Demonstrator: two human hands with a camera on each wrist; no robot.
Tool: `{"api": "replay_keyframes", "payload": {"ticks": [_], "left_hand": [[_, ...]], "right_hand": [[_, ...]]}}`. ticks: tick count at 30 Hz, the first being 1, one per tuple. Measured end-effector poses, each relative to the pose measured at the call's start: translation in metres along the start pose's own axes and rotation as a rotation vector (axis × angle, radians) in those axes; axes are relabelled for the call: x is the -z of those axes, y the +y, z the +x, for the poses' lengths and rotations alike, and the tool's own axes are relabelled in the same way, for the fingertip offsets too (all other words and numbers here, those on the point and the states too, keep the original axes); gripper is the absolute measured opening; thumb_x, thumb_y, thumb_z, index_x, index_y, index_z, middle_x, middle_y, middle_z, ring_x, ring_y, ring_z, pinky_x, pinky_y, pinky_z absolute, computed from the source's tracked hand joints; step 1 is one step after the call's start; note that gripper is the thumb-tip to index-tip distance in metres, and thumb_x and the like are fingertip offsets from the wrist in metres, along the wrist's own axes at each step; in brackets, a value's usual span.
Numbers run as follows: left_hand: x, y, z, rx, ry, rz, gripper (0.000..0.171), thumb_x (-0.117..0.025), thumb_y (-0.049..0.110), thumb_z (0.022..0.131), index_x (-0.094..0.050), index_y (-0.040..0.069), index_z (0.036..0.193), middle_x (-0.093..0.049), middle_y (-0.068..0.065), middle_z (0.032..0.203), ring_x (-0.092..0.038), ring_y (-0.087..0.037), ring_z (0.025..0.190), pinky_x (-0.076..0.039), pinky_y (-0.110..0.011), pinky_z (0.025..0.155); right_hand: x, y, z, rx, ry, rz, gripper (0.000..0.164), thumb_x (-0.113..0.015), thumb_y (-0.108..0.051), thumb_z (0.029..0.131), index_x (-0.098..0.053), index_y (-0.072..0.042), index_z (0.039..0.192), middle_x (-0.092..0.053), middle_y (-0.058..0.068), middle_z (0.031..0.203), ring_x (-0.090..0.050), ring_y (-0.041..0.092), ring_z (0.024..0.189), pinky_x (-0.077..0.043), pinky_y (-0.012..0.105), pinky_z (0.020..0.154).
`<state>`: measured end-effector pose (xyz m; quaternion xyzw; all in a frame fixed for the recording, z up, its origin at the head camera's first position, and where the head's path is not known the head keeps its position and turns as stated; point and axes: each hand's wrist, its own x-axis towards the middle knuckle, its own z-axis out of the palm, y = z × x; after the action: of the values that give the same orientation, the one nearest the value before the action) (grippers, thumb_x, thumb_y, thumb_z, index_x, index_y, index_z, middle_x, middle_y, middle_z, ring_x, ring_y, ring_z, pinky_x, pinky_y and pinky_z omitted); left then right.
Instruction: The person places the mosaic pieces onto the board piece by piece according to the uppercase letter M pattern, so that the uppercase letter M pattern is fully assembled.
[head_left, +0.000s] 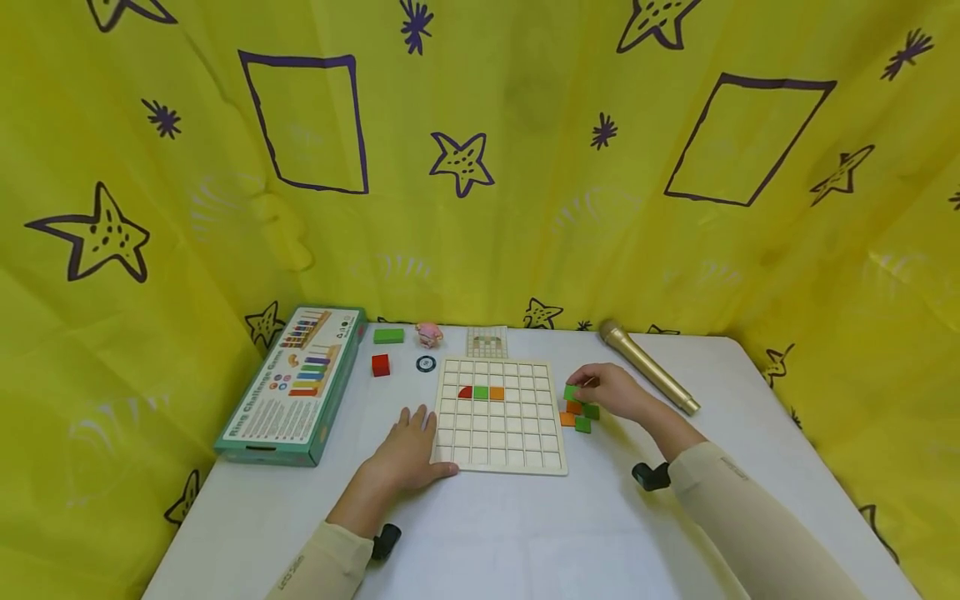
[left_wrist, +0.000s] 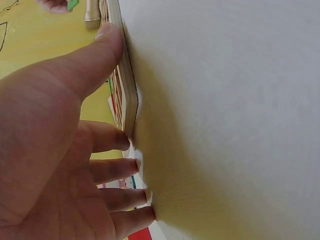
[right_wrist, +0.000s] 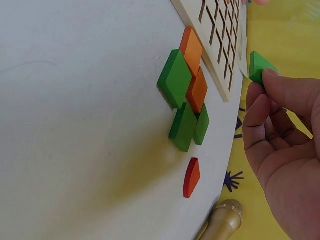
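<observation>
Left hand (head_left: 408,450): fingers straight, slightly apart, at grid board's (head_left: 517,442) near-left corner, thumb touching its edge. Right hand (head_left: 609,390): thumb and fingertips clamped on green tile (right_wrist: 256,67); loose tiles (right_wrist: 175,80) near those fingertips. Tile looks light, stiff, smooth, not fragile; best taken by opposite edges. Under fingers: white table (head_left: 525,537), looks flat. Yellow curtain (head_left: 517,250) well beyond fingertips.

Smooth, matt wooden grid board (head_left: 501,435)
</observation>
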<state>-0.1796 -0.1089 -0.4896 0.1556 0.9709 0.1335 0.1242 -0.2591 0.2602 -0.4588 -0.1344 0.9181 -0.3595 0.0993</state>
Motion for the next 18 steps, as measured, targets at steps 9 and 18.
{"api": "replay_keyframes", "payload": {"ticks": [9, 18], "left_hand": [[0.000, -0.001, 0.001, 0.004, -0.001, 0.003, 0.098, -0.074, 0.056, 0.086, -0.038, -0.010, 0.149, -0.031, -0.028, 0.157, -0.023, -0.052, 0.145, -0.030, -0.056, 0.115], [0.000, 0.000, -0.001, -0.004, 0.003, -0.003, 0.098, -0.074, 0.055, 0.085, -0.038, -0.010, 0.149, -0.031, -0.029, 0.157, -0.024, -0.053, 0.144, -0.030, -0.057, 0.114]], "right_hand": [[-0.006, -0.010, 0.013, 0.007, -0.021, 0.006, 0.013, -0.071, -0.008, 0.092, -0.073, -0.006, 0.105, -0.066, 0.004, 0.094, -0.060, 0.022, 0.087, -0.052, 0.035, 0.075], [-0.010, -0.016, 0.023, 0.000, -0.053, 0.012, 0.012, -0.069, -0.008, 0.095, -0.072, -0.005, 0.106, -0.067, 0.004, 0.095, -0.062, 0.019, 0.084, -0.055, 0.034, 0.075]]}}
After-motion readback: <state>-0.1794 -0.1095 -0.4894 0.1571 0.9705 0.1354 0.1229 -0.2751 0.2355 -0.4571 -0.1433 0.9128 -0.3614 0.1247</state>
